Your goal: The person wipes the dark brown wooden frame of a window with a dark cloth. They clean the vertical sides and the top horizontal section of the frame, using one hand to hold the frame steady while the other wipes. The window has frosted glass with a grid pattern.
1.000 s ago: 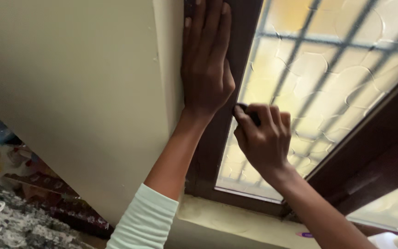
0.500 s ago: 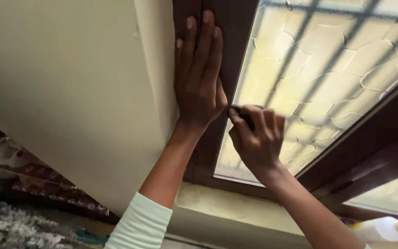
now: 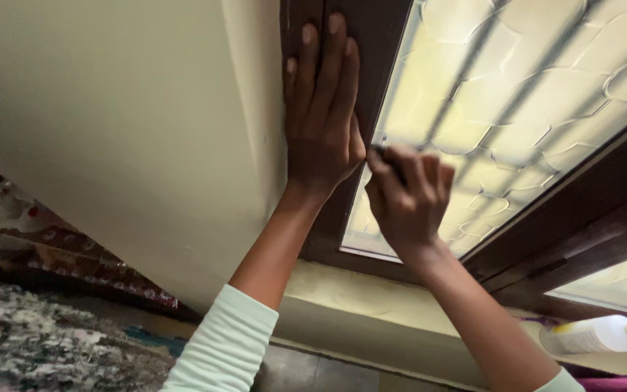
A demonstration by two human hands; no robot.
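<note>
A broad cream plastered wall (image 3: 110, 123) fills the space to the left of the left hand, ending in a corner just beside its little finger. To the right of both hands spreads a patterned frosted glass pane (image 3: 502, 94), pale yellow, with dark bars showing through it. Between wall and glass runs the dark brown wooden window frame (image 3: 371, 43), and a second dark brown wooden frame piece (image 3: 582, 210) slants down to the right of the right hand. Below both wrists lies a cream window sill (image 3: 357, 301). Far below and left of the left forearm is a mottled grey and white patterned rug (image 3: 30, 341). Down past the right forearm, at the lower right edge, lies a white plastic bottle (image 3: 589, 335) on its side.

The left hand (image 3: 322, 116) is spread flat, fingers straight and together, palm pressed against the wooden frame, gripping nothing. The right hand (image 3: 408, 196) is curled closed just beside the left thumb, pinching a small dark slender tool (image 3: 384, 154) whose tip meets the edge where glass joins frame; what kind of tool it is cannot be told.
</note>
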